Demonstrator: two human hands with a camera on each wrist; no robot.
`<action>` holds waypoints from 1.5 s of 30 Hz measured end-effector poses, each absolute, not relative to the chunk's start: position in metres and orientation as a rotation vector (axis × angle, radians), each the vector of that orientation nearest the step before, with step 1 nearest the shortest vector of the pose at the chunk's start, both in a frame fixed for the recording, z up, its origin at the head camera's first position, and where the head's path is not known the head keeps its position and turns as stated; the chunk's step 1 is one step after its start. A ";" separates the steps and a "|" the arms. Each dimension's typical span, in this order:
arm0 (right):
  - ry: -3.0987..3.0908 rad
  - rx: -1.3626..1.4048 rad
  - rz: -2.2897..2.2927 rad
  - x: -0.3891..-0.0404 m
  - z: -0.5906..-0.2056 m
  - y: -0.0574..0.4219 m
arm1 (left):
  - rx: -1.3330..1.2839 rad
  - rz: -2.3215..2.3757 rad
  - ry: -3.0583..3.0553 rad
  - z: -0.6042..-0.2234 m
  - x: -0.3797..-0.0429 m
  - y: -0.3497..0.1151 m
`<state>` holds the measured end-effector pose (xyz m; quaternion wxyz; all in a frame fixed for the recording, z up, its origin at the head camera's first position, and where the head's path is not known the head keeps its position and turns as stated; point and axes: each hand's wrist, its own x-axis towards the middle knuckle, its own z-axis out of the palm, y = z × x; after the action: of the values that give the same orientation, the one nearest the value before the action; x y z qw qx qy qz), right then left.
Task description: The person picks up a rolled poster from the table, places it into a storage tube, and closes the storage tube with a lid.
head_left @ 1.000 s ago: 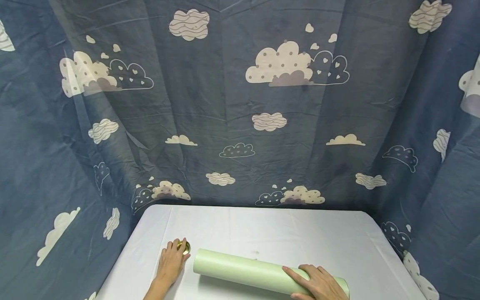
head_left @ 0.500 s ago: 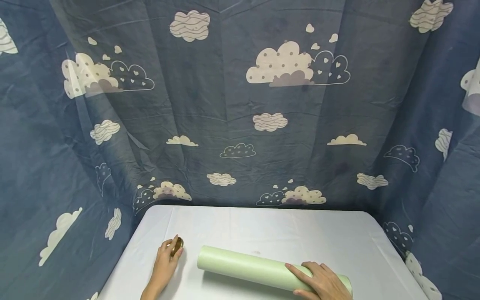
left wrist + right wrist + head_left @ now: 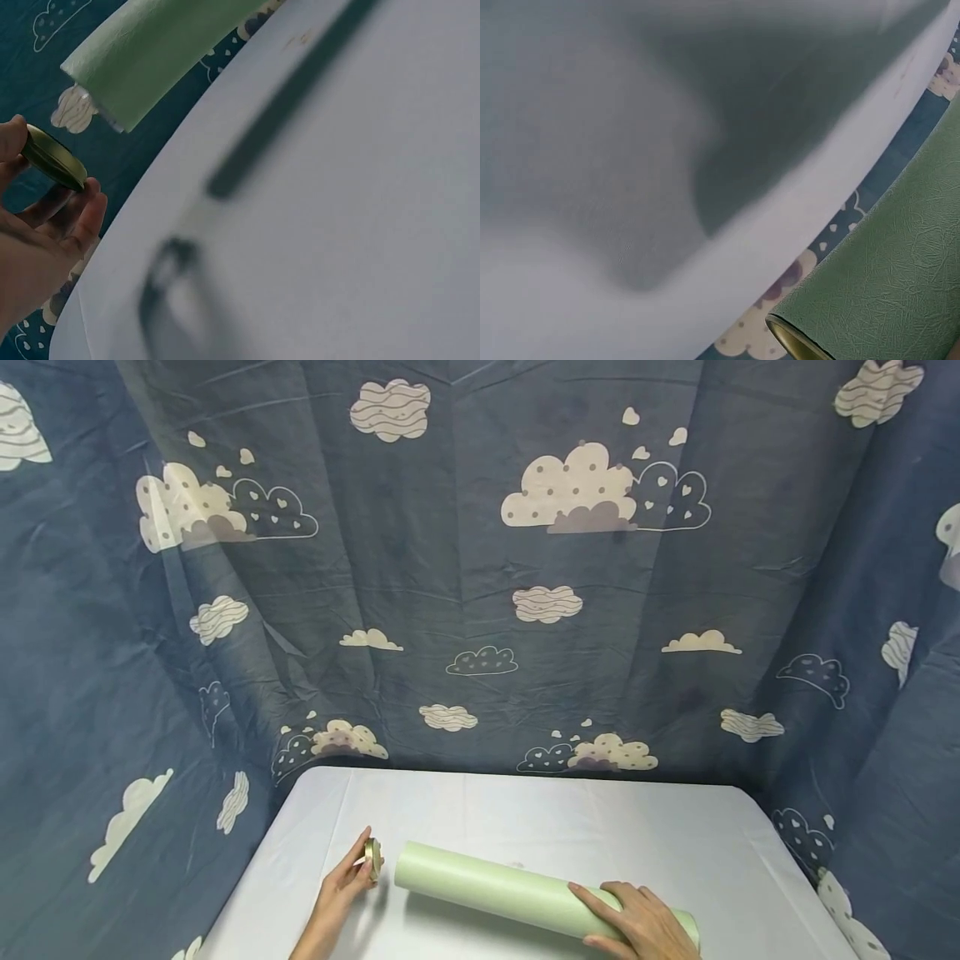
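Observation:
In the head view my left hand (image 3: 339,892) pinches a round gold metal lid (image 3: 373,860) by its rim, the lid standing on edge. The left wrist view shows the lid (image 3: 56,159) between the thumb and fingertips. Just right of it is one end of a long pale green tube (image 3: 487,887), with a small gap between. My right hand (image 3: 637,922) grips the tube near its other end, fingers over the top. In the right wrist view, that end of the tube (image 3: 892,277) has a gold inner rim; the right hand is almost wholly out of frame there.
A white-covered table (image 3: 570,810) with rounded far corners lies beneath both hands. Shadows of the tube and left hand fall on it. A dark blue curtain (image 3: 480,568) with printed clouds hangs behind and at both sides.
My left hand first drew the lid left, away from the tube, then turned it and brought it back toward the tube's end. The right hand has kept its grip on the tube.

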<state>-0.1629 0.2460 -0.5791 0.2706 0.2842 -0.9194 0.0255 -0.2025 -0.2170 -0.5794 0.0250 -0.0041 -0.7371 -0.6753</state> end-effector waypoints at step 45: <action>-2.537 0.820 0.176 -0.159 -0.572 0.232 | -0.405 -2.240 -2.516 -0.572 -0.200 -0.236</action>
<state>-0.1589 0.2321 -0.5725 0.2329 0.2985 -0.9234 0.0639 -0.1998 -0.2356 -0.5715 -0.1252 -0.1186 -0.7356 -0.6551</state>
